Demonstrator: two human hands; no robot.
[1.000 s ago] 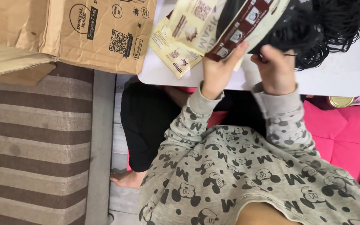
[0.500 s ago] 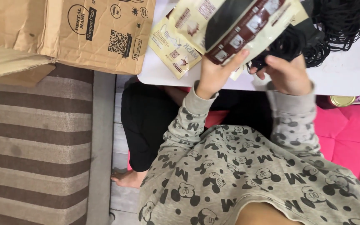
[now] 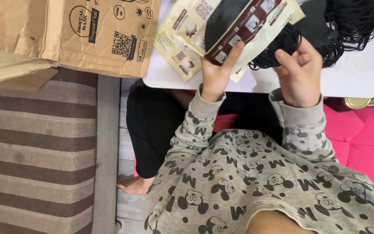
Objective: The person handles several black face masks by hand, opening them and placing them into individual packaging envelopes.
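Head view, looking down: your left hand (image 3: 216,73) is closed on the lower edge of a cream and brown flat packet (image 3: 239,30), thumb on its printed face, fingers behind. The packet's long axis runs from about seven o'clock up toward one o'clock, rising away from that hand above a white table (image 3: 360,73). Your right hand (image 3: 300,73) sits just beside it at three o'clock, fingers loosely curled among black stringy loops (image 3: 347,21) that spill toward one o'clock; whether it truly grips them I cannot tell. More packets (image 3: 176,54) lie at nine o'clock, beside a cardboard box (image 3: 87,34).
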